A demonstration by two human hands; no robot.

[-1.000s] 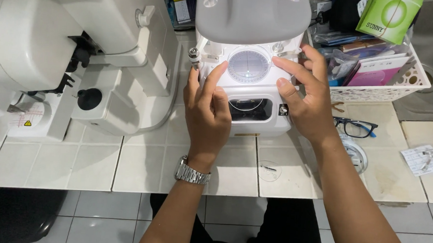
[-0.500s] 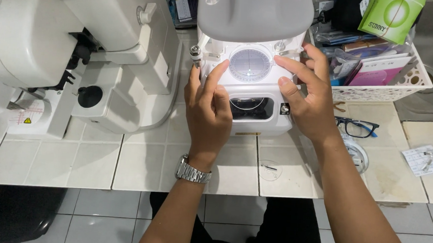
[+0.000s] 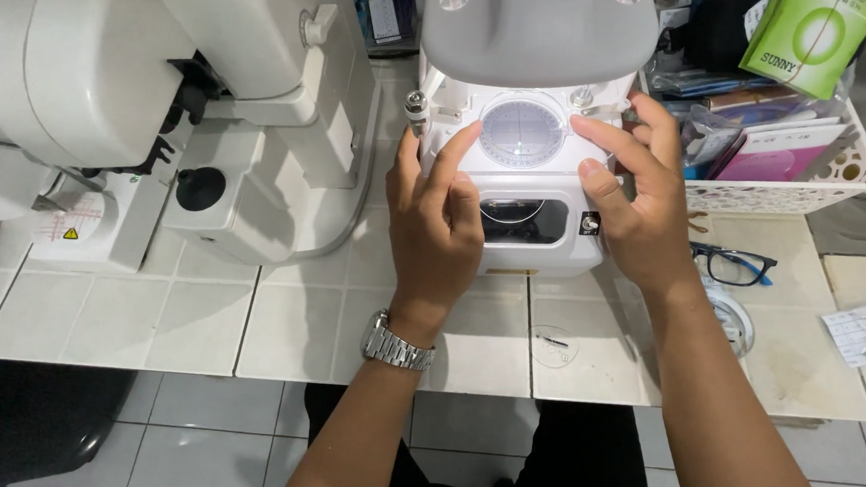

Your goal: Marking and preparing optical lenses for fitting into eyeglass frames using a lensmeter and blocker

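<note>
A small white tabletop device [image 3: 527, 254] stands on the tiled counter, with a lit round stage on top. A round clear lens [image 3: 522, 134] lies on that stage. My left hand [image 3: 434, 224], with a metal watch [image 3: 397, 344] on its wrist, rests on the device's left side, and its index fingertip touches the lens's left edge. From the right, my right hand [image 3: 636, 206] reaches in, index finger at the lens's upper right edge and thumb lower on the device face. A grey hood hangs over the back of the stage.
A large white optical machine [image 3: 113, 73] fills the counter's left. A white basket [image 3: 787, 195] of packets and a green box [image 3: 806, 36] sit at the right. Dark-framed glasses [image 3: 732, 264], a loose clear lens [image 3: 554, 346] and a paper slip [image 3: 863, 335] lie on the tiles.
Both hands stay on the device; the fingertips have shifted only slightly around the lens.
</note>
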